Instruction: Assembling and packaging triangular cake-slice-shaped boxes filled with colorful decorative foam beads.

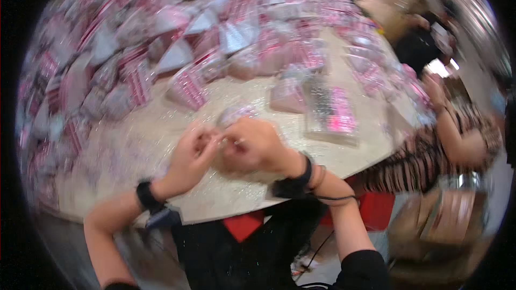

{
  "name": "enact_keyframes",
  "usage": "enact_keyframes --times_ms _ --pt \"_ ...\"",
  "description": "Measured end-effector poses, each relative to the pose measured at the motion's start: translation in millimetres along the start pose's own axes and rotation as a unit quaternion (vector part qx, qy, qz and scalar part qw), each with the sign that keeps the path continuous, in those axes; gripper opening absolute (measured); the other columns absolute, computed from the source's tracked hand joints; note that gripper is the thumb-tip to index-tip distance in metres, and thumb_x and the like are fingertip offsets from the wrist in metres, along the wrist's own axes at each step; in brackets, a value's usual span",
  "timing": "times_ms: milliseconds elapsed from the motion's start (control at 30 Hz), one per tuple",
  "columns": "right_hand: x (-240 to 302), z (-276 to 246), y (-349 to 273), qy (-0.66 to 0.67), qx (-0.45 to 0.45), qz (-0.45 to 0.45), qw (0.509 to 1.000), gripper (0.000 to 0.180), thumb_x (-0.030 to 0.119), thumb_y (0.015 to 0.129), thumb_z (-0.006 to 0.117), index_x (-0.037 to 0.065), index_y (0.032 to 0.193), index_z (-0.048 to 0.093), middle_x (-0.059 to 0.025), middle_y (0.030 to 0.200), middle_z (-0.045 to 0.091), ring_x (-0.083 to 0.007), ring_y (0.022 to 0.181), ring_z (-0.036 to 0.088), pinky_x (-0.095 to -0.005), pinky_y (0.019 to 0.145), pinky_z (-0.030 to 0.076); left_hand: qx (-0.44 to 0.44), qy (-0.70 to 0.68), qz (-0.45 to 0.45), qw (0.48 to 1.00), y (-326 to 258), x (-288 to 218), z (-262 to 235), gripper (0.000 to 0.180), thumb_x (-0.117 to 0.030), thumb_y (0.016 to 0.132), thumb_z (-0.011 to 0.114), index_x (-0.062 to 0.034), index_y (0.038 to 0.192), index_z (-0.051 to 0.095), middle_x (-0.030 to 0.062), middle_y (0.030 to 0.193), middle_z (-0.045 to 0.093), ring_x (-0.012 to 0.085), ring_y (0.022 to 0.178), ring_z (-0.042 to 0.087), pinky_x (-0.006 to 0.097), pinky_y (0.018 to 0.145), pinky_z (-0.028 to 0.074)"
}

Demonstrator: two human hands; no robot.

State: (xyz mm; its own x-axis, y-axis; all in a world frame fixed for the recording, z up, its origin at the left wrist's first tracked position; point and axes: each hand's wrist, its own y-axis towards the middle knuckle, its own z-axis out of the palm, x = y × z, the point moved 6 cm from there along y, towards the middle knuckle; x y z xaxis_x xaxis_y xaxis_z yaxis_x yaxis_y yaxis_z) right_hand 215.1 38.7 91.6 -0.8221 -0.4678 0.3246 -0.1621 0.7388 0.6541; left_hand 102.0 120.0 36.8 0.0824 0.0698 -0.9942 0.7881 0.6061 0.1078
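Observation:
My left hand [189, 157] and my right hand [257, 147] meet over the near part of a pale table [134, 145]. Their fingers are pinched together on a small clear packet [232, 115] with pink inside, which shows just above the fingertips. The picture is blurred, so the exact hold is hard to make out. Both wrists wear black bands.
A large heap of pink and white packets [161, 37] covers the far half of the table. A clear box with pink contents [329, 113] lies to the right of my hands. Another person in a striped top [430, 156] sits at the table's right side.

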Motion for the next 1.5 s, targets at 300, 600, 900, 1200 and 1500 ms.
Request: enact_keyframes --times_ms 300,600,900,1200,1500 --pt "-26.2 -35.6 19.4 0.081 0.025 0.083 0.993 0.015 -0.008 0.071 0.063 0.000 0.084 0.061 -0.0110 0.087 0.064 -0.0160 0.071 0.058 -0.0256 0.063 0.047 -0.011 0.112 0.066 0.991 -3.0 -10.5 -14.9 0.016 -0.013 0.091 0.060 -0.0061 0.104 0.053 -0.0006 0.086 0.047 0.0038 0.072 0.045 0.019 0.060 0.038" --pt "-56.8 -40.3 -1.5 0.196 0.101 0.253 0.942 0.007 -0.006 0.082 0.058 -0.003 0.088 0.060 -0.0087 0.090 0.065 -0.0156 0.100 0.066 -0.0206 0.064 0.050 -0.031 0.191 0.176 0.965 3.7 -15.3 -3.1 0.057 -0.013 0.078 0.073 -0.0063 0.129 0.047 0.0106 0.116 0.049 0.0184 0.106 0.050 0.027 0.079 0.047" --pt "-32.4 -25.7 4.2 0.167 0.112 0.178 0.963 0.010 -0.007 0.078 0.058 -0.001 0.085 0.057 -0.0142 0.098 0.068 -0.0088 0.075 0.060 -0.0216 0.060 0.046 -0.036 0.238 0.227 0.944 3.3 -21.0 -5.1 0.062 -0.012 0.067 0.080 -0.0062 0.123 0.055 0.0128 0.123 0.052 0.0287 0.120 0.048 0.038 0.100 0.040" --pt "0.5 -18.9 13.9 0.017 0.028 0.078 0.996 0.021 -0.007 0.071 0.065 0.000 0.089 0.058 -0.0136 0.090 0.066 -0.0183 0.066 0.063 -0.0270 0.055 0.050 -0.087 0.264 0.267 0.923 1.4 -27.0 -8.2 0.044 -0.011 0.062 0.077 -0.0089 0.101 0.057 0.0056 0.112 0.055 0.0263 0.105 0.050 0.037 0.091 0.036" --pt "0.3 -6.8 6.8 0.027 0.011 0.085 0.996 0.021 -0.006 0.071 0.067 0.001 0.089 0.058 -0.0114 0.080 0.060 -0.0216 0.064 0.061 -0.0295 0.056 0.049 -0.059 0.173 0.286 0.941 -0.6 -27.5 -3.6 0.040 -0.002 0.062 0.073 -0.0042 0.092 0.047 0.0121 0.108 0.053 0.0304 0.107 0.052 0.039 0.088 0.044"
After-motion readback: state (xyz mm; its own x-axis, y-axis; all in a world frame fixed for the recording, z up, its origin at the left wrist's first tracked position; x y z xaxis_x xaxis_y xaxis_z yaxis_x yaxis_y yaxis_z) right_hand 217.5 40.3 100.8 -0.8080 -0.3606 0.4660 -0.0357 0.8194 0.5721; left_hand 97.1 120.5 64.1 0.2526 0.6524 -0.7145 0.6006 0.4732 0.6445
